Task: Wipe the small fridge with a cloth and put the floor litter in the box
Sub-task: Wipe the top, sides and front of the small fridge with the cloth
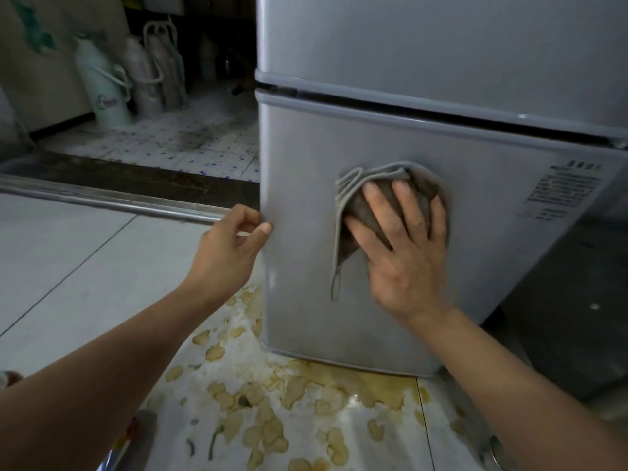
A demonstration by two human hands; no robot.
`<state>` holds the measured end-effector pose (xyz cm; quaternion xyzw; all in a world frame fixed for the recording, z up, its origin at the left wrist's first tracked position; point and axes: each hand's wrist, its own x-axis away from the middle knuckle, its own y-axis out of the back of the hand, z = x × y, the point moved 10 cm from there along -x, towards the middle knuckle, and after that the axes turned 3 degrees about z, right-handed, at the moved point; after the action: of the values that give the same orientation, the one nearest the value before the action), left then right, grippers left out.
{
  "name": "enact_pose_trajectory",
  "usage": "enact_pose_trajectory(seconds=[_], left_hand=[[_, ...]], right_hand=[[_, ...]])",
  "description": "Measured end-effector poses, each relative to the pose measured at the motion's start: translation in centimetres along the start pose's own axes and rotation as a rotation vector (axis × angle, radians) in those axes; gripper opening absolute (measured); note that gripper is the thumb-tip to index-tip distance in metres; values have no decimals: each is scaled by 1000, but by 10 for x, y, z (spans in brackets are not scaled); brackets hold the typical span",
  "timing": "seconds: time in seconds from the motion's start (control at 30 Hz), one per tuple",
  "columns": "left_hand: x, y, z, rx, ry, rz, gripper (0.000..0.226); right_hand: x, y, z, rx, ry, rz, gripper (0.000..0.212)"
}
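Note:
The small grey fridge stands on the tiled floor, its lower door facing me. My right hand presses a grey cloth flat against the middle of that door, fingers spread; a corner of the cloth hangs down to the left. My left hand grips the door's left edge with thumb and curled fingers. Yellow-brown stains and scraps cover the floor below the fridge. No box is in view.
A metal threshold strip crosses the floor at left, with a dotted tile floor beyond it. Thermos flasks stand against the far wall. A printed label sits on the door's right side. A blurred colourful object lies bottom left.

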<state>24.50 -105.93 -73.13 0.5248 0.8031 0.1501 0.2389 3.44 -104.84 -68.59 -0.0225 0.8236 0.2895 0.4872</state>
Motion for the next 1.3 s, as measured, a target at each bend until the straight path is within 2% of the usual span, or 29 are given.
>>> enact_pose_trajectory(seconds=[0.07, 0.2, 0.27, 0.33, 0.4, 0.47, 0.57, 0.63, 0.73, 0.8, 0.87, 1.0, 1.1, 1.2, 1.3], left_hand=[[0, -3, 7, 28, 16, 10, 16], [-1, -4, 10, 71, 51, 28, 16], [-1, -4, 8, 75, 50, 34, 17], [0, -5, 10, 102, 67, 48, 16], [0, -5, 16, 201, 112, 84, 15], [4, -5, 20, 341, 165, 146, 20], [10, -6, 26, 398, 188, 243, 28], [13, -6, 32, 413, 196, 276, 30], [18, 1, 44, 407, 214, 226, 33], [21, 7, 51, 403, 218, 203, 35], [23, 9, 59, 380, 230, 200, 35], [24, 5, 75, 334, 255, 192, 34], [23, 1, 86, 251, 250, 211, 36], [21, 5, 101, 198, 247, 204, 37], [22, 5, 116, 175, 251, 208, 37]], right_hand=[[2, -8, 15, 32, -5, 0, 44], [59, -56, 67, 164, 410, 251, 61], [66, -60, 71, 211, 491, 305, 66], [53, -52, 67, 213, 483, 290, 67], [17, -34, 61, 163, 407, 206, 60], [-21, -19, 54, 117, 305, 114, 50], [-39, -16, 56, 128, 221, 78, 47], [-22, -30, 71, 169, 304, 132, 49], [10, -53, 98, 181, 550, 299, 59], [9, -52, 104, 192, 642, 345, 61], [-16, -41, 102, 196, 612, 305, 56], [-84, -23, 93, 181, 416, 181, 43], [-74, -37, 110, 193, 450, 172, 39], [-21, -72, 144, 211, 603, 308, 34], [26, -107, 170, 213, 674, 463, 40]])
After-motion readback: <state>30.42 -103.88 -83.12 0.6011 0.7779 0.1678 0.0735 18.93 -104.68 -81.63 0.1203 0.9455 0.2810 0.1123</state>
